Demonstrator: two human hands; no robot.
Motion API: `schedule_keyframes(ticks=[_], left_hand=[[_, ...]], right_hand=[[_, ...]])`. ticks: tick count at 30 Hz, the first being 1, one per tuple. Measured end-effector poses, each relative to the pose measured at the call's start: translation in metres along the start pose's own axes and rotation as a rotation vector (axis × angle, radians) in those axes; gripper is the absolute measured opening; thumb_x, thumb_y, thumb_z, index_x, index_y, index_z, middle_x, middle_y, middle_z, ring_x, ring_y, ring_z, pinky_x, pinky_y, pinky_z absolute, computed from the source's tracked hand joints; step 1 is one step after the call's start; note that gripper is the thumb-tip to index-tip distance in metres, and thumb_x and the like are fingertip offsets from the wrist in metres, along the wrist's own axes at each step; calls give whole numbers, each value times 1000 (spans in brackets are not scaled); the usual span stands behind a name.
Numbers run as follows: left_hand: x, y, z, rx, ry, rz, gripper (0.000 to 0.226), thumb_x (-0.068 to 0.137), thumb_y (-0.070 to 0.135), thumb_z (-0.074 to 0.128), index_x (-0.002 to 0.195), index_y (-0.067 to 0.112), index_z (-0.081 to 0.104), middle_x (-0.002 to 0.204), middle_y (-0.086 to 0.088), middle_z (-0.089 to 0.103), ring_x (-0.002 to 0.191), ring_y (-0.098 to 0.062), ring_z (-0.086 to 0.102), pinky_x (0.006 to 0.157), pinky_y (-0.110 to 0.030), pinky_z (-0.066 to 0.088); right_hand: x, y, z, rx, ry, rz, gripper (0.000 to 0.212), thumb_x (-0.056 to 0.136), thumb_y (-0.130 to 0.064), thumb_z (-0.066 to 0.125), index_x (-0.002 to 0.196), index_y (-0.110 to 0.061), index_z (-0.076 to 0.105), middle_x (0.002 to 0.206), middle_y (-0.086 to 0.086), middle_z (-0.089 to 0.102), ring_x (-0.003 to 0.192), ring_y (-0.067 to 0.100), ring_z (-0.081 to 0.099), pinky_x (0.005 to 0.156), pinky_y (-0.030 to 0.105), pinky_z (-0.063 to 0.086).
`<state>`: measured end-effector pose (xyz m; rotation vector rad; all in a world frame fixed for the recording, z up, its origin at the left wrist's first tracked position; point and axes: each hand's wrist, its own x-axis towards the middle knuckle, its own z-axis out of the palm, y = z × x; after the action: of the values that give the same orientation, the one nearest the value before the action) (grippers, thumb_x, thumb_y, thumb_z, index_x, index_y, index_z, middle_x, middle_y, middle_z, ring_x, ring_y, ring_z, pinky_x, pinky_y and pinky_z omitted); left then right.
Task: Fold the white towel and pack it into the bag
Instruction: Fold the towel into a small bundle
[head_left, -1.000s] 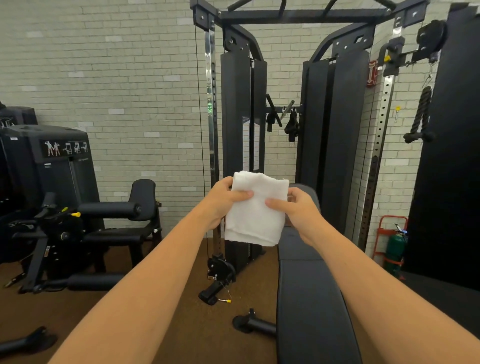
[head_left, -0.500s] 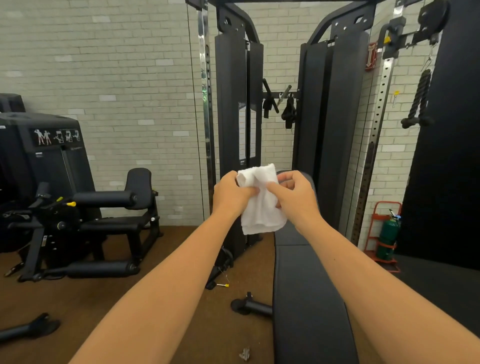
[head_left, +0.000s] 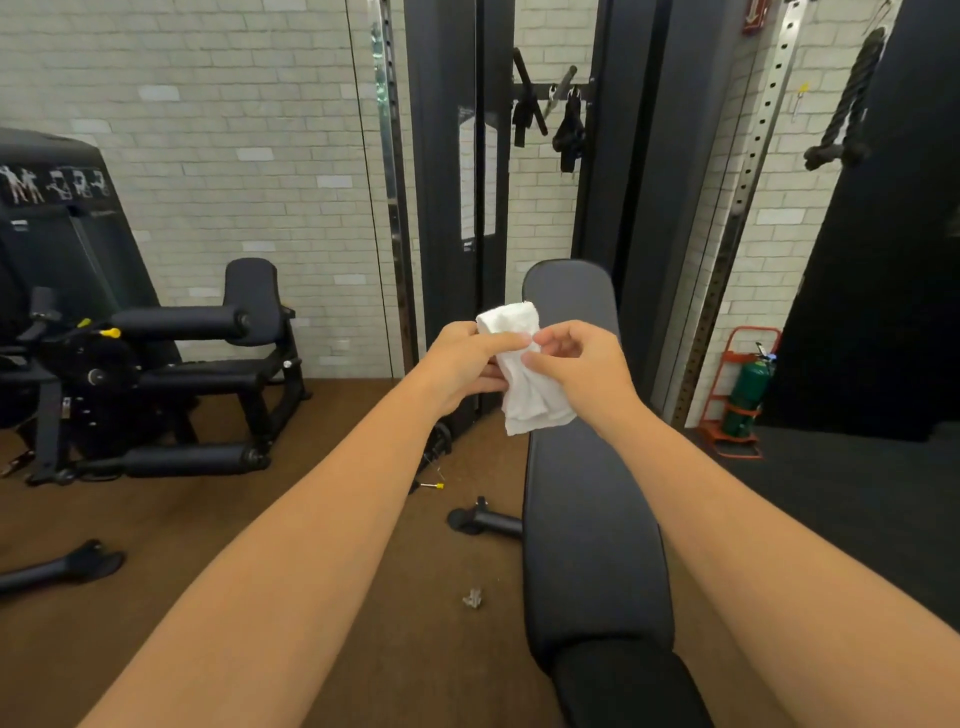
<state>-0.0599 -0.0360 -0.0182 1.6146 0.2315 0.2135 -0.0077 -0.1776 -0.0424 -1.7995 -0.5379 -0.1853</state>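
Note:
The white towel (head_left: 524, 387) is a narrow folded bundle held in the air above the far end of the black bench (head_left: 592, 545). My left hand (head_left: 465, 364) grips its upper left side, thumb across the front. My right hand (head_left: 576, 364) pinches its right edge with thumb and fingers. The towel's lower end hangs free below both hands. No bag is in view.
A black cable machine (head_left: 457, 182) stands straight ahead against the white brick wall. A leg machine (head_left: 156, 364) sits at the left. A green fire extinguisher (head_left: 745, 389) in a red stand is at the right. Small bits (head_left: 472, 597) lie on the brown floor.
The towel has gone from a wide flat rectangle to a narrow bundle as my hands came together. The hands and towel sit lower, and the view has tilted down.

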Motion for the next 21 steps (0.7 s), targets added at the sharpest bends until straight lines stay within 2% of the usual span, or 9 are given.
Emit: schedule_keyframes(ticks=[5,8,11,14,15,17,19,21], left_hand=[[-7,-32,11,4,35,-43,43,86,18,71,125,8,58,112,-10,70,94,-23,72,71,-31,61],[-14,-56,18,-2,54,-95,40,86,18,70,123,9,59,110,-10,71,92,-22,73,70,-31,61],[-14,-88,26,-19,75,-158,39,85,16,71,122,8,59,108,-11,72,90,-23,74,68,-32,62],[-25,-136,34,-28,120,-246,35,86,19,70,118,14,56,98,-3,69,84,-19,72,63,-31,61],[-27,-186,35,-13,90,-329,36,85,21,70,118,15,56,98,-3,69,83,-19,71,64,-32,60],[-29,-234,35,12,55,-407,44,84,24,70,124,14,55,107,-8,70,88,-23,72,72,-37,60],[-34,-255,37,-23,50,-434,49,83,24,71,127,13,55,113,-12,70,93,-27,72,76,-40,60],[-37,-268,41,-80,13,-449,47,83,22,71,127,13,56,114,-12,70,92,-26,71,72,-38,58]], right_hand=[[-18,29,2,-37,-78,27,21,78,-22,76,93,-28,63,98,-3,65,91,14,63,73,29,55],[-35,48,3,-83,-151,34,32,74,-28,80,99,-27,60,107,3,62,93,17,61,71,27,53],[-53,73,4,-188,-231,19,46,71,-32,82,107,-26,54,109,4,55,90,16,56,65,21,44],[-86,107,13,-302,-326,70,60,67,-39,84,115,-30,48,114,2,48,93,14,53,67,18,43],[-115,147,34,-334,-349,160,64,66,-41,84,117,-33,46,116,1,47,95,14,52,70,19,45],[-143,180,49,-350,-363,204,71,64,-43,84,121,-33,43,117,0,45,97,15,53,76,27,50],[-159,193,50,-353,-344,226,73,65,-41,84,124,-31,42,117,1,45,98,16,54,80,33,53],[-169,202,51,-346,-328,247,69,68,-38,83,123,-30,43,116,1,46,97,16,54,78,34,53]])
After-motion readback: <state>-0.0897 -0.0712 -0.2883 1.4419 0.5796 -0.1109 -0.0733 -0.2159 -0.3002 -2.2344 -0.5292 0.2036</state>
